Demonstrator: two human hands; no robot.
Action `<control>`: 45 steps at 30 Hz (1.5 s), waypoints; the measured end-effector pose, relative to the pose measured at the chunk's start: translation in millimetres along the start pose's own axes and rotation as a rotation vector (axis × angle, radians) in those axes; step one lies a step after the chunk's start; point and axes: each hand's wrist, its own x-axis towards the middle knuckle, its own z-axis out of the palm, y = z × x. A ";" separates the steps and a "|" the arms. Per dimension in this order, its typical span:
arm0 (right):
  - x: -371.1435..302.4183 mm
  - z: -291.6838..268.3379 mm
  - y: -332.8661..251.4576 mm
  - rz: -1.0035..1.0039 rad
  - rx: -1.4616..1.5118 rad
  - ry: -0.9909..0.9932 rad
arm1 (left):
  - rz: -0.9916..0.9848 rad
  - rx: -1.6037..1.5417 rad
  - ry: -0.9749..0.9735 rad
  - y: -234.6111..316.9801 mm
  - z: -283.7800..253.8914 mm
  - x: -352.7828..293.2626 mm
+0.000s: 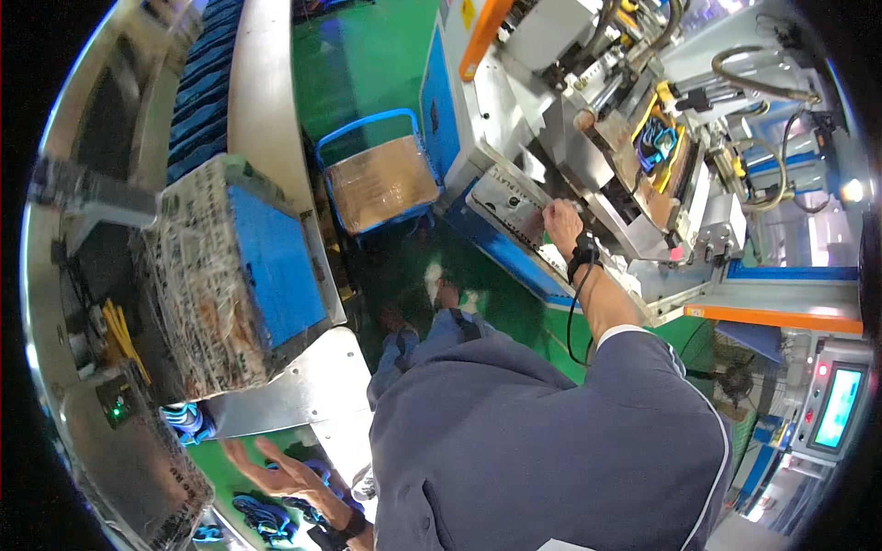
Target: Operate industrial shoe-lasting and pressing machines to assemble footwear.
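My left hand (292, 479) is at the lower left, fingers spread and nothing in them. It hangs over blue-and-black strappy pieces (265, 516) that look like shoe uppers, some partly hidden by the hand. Over on the right side, my right hand (562, 226) rests against the machine's metal control panel (507, 198), fingers curled in; no object shows in it. A black band with a cord circles that wrist. Beyond this hand, a blue strappy piece (657, 142) sits in the machine's yellow-edged fixture (678, 163).
A blue-framed cart (381, 184) with a cardboard top stands ahead. To the left are a wrapped blue-sided box (276, 262) and a conveyor (197, 92) with dark rollers. Hoses and metal parts crowd the machine. A lit screen (838, 407) is at the lower right.
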 end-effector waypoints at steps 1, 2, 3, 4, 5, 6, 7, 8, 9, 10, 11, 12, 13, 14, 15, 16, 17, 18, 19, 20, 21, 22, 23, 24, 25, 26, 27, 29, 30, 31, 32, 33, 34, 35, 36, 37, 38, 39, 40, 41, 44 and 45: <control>3.9 2.5 2.6 0.023 0.062 -0.012 | 0.087 0.011 0.018 31.1 -1.8 27.2; 4.7 6.2 1.8 0.036 0.085 -0.028 | 0.173 0.024 0.034 57.6 0.2 44.6; 5.6 10.3 0.3 0.027 0.096 0.018 | 0.195 0.042 0.030 75.8 10.4 55.9; 6.0 12.6 0.1 0.020 0.106 0.064 | 0.171 -0.078 -0.045 89.4 21.6 68.8; 5.1 14.6 2.4 0.040 0.126 0.059 | 0.148 -0.202 -0.122 101.9 34.5 84.4; 3.2 18.0 2.5 0.031 0.123 0.115 | 0.166 -0.182 -0.124 112.4 46.9 95.2; 1.5 20.2 2.9 0.023 0.118 0.171 | 0.109 -0.286 -0.184 118.8 62.2 102.8; 1.0 18.8 5.0 0.011 0.163 0.163 | 0.046 -0.392 -0.247 120.7 74.2 106.1; 0.4 17.4 4.2 0.012 0.189 0.148 | 0.055 -0.363 -0.244 114.1 78.1 109.6; 2.8 16.4 4.2 0.020 0.190 0.122 | 0.120 -0.131 -0.339 102.3 86.2 113.6; 6.0 17.2 -0.3 0.020 0.200 0.094 | 0.175 0.114 -0.422 93.3 86.8 116.8; 6.6 18.0 -0.6 0.015 0.188 0.068 | 0.159 0.046 -0.432 90.7 85.7 116.8; 8.0 18.5 -3.5 0.026 0.179 0.045 | 0.144 0.022 -0.438 87.9 86.3 118.4; 10.2 13.1 -11.9 0.008 0.199 0.117 | 0.191 0.120 -0.416 77.1 84.5 119.3; 16.4 -17.5 -34.6 -0.005 0.329 -0.043 | 0.175 0.118 -0.418 69.7 81.4 118.1; 12.2 20.1 7.2 0.416 0.667 -0.218 | 0.176 0.077 -0.425 76.8 92.8 121.1; -3.4 63.0 51.9 0.368 0.684 -0.039 | 0.296 0.173 -0.419 78.6 105.3 126.9; 1.6 28.0 18.4 -0.111 0.515 -0.017 | 0.267 0.173 -0.394 64.9 97.3 120.8; 12.5 -8.7 -19.8 -0.067 0.433 -0.050 | 0.241 0.217 -0.397 67.6 94.4 120.7; 11.9 -0.2 0.9 -0.099 0.272 -0.062 | 0.204 0.175 -0.412 78.2 98.7 121.6; 13.6 2.4 1.7 0.134 0.666 -0.228 | 0.227 0.215 -0.390 76.5 98.5 121.0; 13.1 20.1 5.7 -0.041 0.079 0.016 | 0.258 0.239 -0.384 74.3 100.5 121.4; 17.0 33.5 25.3 -0.061 0.232 -0.088 | 0.267 0.241 -0.386 68.9 96.5 119.9; 22.9 38.3 19.2 -0.080 0.252 -0.125 | 0.275 0.243 -0.388 61.7 93.5 119.1; 34.5 35.7 11.6 -0.087 0.262 -0.154 | 0.236 0.267 -0.437 63.0 90.7 119.0; 49.0 34.7 1.3 -0.135 0.320 -0.068 | 0.201 0.284 -0.485 69.0 87.2 120.6; 70.3 32.7 -21.5 -0.184 0.386 0.018 | 0.197 0.261 -0.471 73.1 84.2 120.0; 119.9 7.7 -99.9 -0.298 0.501 0.092 | 0.232 0.147 -0.431 67.9 87.2 113.5; 137.7 -23.4 -161.8 -0.455 0.541 0.134 | 0.255 0.105 -0.415 66.4 86.4 113.2; 152.9 -57.0 -231.4 -0.497 0.645 0.068 | 0.279 0.089 -0.370 65.2 85.1 110.3; 177.6 -73.0 -274.1 -0.628 0.870 0.079 | 0.331 0.056 -0.409 69.7 85.8 115.5; 173.9 -116.8 -345.5 -0.757 0.741 0.093 | 0.337 0.031 -0.407 66.6 86.1 113.6; 160.9 -160.6 -416.6 -0.911 0.785 0.090 | 0.337 0.020 -0.400 66.0 82.2 112.8; 134.6 -201.7 -489.2 -1.120 0.859 0.133 | 0.327 0.015 -0.393 61.5 78.7 111.0; 111.3 -241.8 -550.7 -1.242 0.799 0.101 | 0.333 -0.025 -0.386 56.1 79.1 109.8; 98.2 -265.3 -604.7 -1.424 0.823 0.113 | 0.344 -0.068 -0.381 51.8 80.8 108.4; 56.3 -297.1 -660.3 -1.549 0.839 0.143 | 0.334 -0.099 -0.348 46.6 81.3 105.0; 30.9 -312.5 -713.4 -1.650 0.880 0.067 | 0.351 -0.098 -0.355 41.5 76.0 104.7; 9.6 -329.1 -758.3 -1.676 0.857 0.008 | 0.361 -0.130 -0.348 41.5 71.6 106.9; -6.0 -341.7 -800.4 -1.697 0.832 -0.053 | 0.371 -0.162 -0.344 42.8 71.8 110.0; -70.8 -349.1 -930.4 -1.786 0.781 -0.209 | 0.342 -0.263 -0.358 39.1 77.8 105.2; -92.5 -349.8 -964.9 -1.797 0.708 -0.216 | 0.323 -0.265 -0.331 39.4 79.2 104.4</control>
